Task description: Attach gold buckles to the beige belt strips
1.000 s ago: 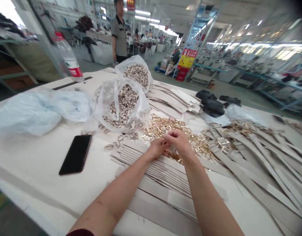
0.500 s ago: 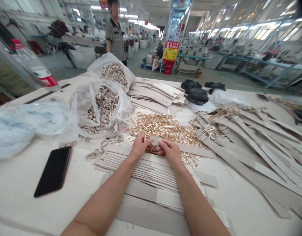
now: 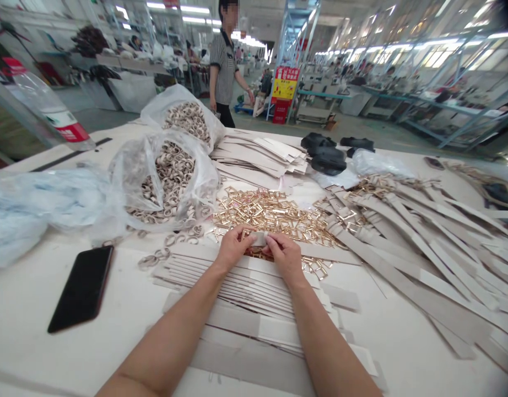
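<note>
My left hand [image 3: 234, 246] and my right hand [image 3: 284, 252] pinch a grey strip [image 3: 260, 239] between them, fingers closed. The strip's band runs on to the right past my right hand. Behind them spreads a heap of gold rectangular buckles [image 3: 270, 209]. Under my forearms lie layered grey strips [image 3: 237, 281]. Small fabric loops [image 3: 175, 171] fill an open plastic bag at the left. Whether a buckle sits in my fingers is too small to tell.
A black phone [image 3: 82, 289] lies at the left, near a blue-white plastic bag [image 3: 68, 198]. A bottle [image 3: 51, 105] stands at the far left. Long strips [image 3: 427, 248] with buckles cover the right. Black bundles [image 3: 326, 154] lie at the back. A person [image 3: 225, 66] is beyond the table.
The person beyond the table has moved right. My fingers have shifted slightly on the strip, and my right hand's fingers are more tightly folded. The whole view has slid a little.
</note>
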